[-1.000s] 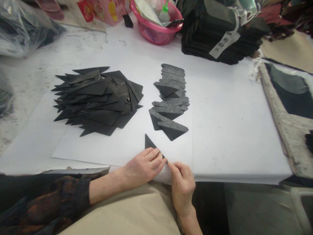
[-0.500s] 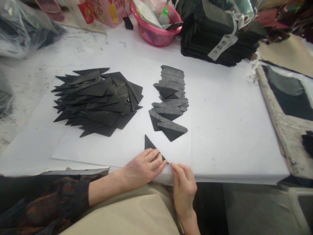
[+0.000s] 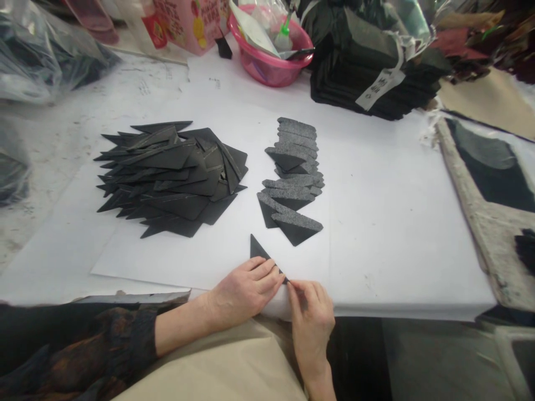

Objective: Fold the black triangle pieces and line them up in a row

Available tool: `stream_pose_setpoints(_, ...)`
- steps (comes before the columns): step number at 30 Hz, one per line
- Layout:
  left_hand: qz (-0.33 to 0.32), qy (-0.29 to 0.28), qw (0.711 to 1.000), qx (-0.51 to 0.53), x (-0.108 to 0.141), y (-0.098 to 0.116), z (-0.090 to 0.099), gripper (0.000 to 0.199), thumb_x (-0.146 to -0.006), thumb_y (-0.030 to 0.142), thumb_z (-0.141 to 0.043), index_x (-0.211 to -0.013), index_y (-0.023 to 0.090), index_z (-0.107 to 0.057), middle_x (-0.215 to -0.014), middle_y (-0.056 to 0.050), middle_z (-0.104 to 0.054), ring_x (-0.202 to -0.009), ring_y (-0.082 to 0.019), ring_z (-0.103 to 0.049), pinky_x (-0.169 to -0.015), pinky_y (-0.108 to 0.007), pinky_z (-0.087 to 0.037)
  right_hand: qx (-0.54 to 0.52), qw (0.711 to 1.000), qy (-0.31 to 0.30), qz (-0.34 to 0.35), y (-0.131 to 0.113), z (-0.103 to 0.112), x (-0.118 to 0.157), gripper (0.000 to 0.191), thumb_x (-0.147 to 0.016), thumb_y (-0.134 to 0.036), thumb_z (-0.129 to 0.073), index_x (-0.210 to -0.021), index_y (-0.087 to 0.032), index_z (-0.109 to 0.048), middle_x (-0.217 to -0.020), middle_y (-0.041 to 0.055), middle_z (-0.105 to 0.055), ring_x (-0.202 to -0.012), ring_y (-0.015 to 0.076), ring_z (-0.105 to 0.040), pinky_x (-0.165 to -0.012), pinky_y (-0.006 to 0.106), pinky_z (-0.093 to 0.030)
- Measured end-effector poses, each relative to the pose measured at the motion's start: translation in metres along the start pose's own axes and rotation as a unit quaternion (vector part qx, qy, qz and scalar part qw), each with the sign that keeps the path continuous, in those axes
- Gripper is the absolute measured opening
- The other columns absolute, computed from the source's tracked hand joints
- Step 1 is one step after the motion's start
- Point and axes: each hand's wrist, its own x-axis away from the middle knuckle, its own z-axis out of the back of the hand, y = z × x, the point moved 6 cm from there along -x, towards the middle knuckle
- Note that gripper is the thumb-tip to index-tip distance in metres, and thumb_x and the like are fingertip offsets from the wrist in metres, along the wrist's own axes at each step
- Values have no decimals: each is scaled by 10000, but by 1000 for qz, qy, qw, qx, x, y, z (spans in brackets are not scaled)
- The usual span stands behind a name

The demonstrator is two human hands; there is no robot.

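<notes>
A dark, pointed piece point(image 3: 258, 248) lies at the front edge of the white-covered table, partly hidden under my fingers. My left hand point(image 3: 246, 289) has its fingers bent together on the piece, gripping its long edge. At the piece's right tip, my right hand point(image 3: 311, 314) pinches the corner between thumb and forefinger. Just beyond my hands is an overlapping row of black pieces with speckled grey strips point(image 3: 296, 223). To the left spreads a large heap of black pointed pieces point(image 3: 179, 178).
A pink basin point(image 3: 273, 71) with odds and ends stands at the back, beside a tied stack of black material point(image 3: 371, 61) with a white tag. Clear plastic bags point(image 3: 37, 50) lie back left. A worn board point(image 3: 472, 189) borders the right side. Another person's arm shows at the far right back.
The whole view has shifted slightly, so the table's things appear a little lower and further right. My right thumb and fingers have closed in a bit at the piece's tip.
</notes>
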Motion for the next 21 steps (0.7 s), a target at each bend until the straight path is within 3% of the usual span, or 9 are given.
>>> stream_pose_setpoints(7, 37, 0, 999, -24, 3, -18, 11, 250, -1008, 93, -436, -1163, 89, -632, -1190, -108, -640, -1168, -273, -570, -965, -423, -507, -6, 997, -40, -65, 4, -1, -3, 214, -957, -405, -554, -858, -228, -620, -808, -12, -625, -778, 164, -557, -768, 288, -370)
stream_pose_setpoints(12, 60, -10, 998, -33, 13, -36, 16, 259, -1012, 99, -428, -1169, 118, -632, -1200, -97, -638, -1169, -277, -570, -969, -435, -496, -1, 997, -46, -70, 5, -2, -1, 223, -960, -409, -538, -863, -227, -621, -812, 4, -631, -775, 177, -562, -765, 298, -376)
stream_pose_setpoints(21, 61, 8, 998, -12, 20, -39, 11, 258, -1008, 97, -435, -1185, 103, -622, -1223, -107, -628, -1182, -292, -553, -977, -445, -487, -45, 994, -43, -94, 13, 9, 0, 186, -970, -400, -521, -1023, -247, -613, -927, -1, -648, -785, 147, -606, -717, 259, -442)
